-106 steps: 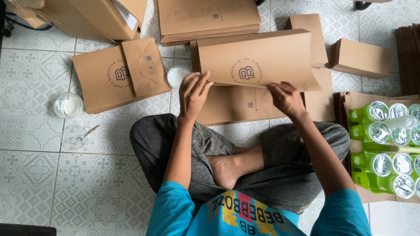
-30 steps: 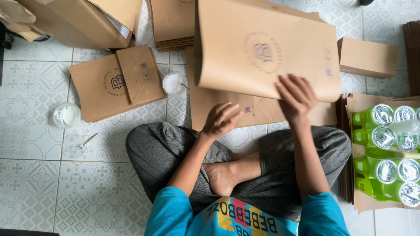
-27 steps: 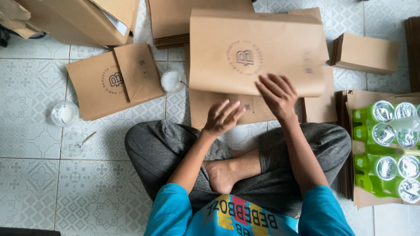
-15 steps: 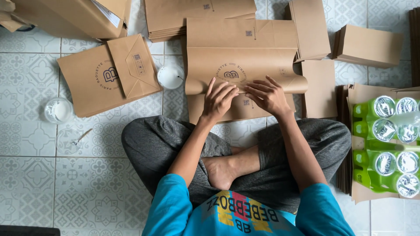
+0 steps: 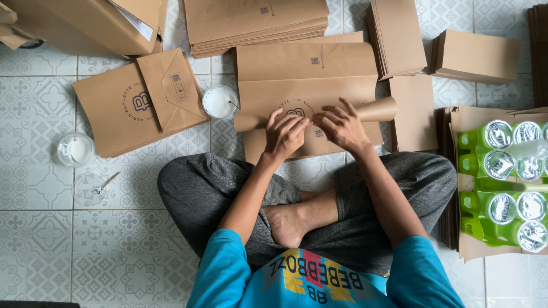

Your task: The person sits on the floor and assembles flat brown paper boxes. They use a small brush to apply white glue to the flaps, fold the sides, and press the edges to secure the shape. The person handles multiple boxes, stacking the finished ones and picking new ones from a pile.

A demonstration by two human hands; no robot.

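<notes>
I sit cross-legged on the patterned grey-and-white tiled floor (image 5: 34,239), both forearms reaching forward over my knees. My left hand (image 5: 285,136) lies palm down with the fingers spread, pressing on the flat brown kraft-paper bag (image 5: 297,85) in front of me; it clasps nothing, only bears down on the paper. My right hand (image 5: 341,125) sits just beside it, fingers arched and fanned, fingertips on the same sheet near the rolled lower edge; that hand too is unclenched, pressing rather than gripping.

The bag lies on the floor straight ahead of my shins, on top of another flat bag. It is matte, stiff-looking paper with sharp horizontal creases, a round dark printed emblem partly under my fingers, and its near edge curled into a long tube that runs out to the right.

Going from the left: a small clear round plastic cup of white paste (image 5: 75,149) stands on the tiles, with a thin stick (image 5: 106,182) lying near it. Next comes a finished brown paper bag with a folded bottom flap (image 5: 142,105). A second round white cup (image 5: 220,101) stands between that bag and mine. Beyond are a stack of flat brown bags (image 5: 257,23) and, at the far right, a green shrink-wrapped pack of foil-lidded cups (image 5: 502,182) on cardboard.
</notes>
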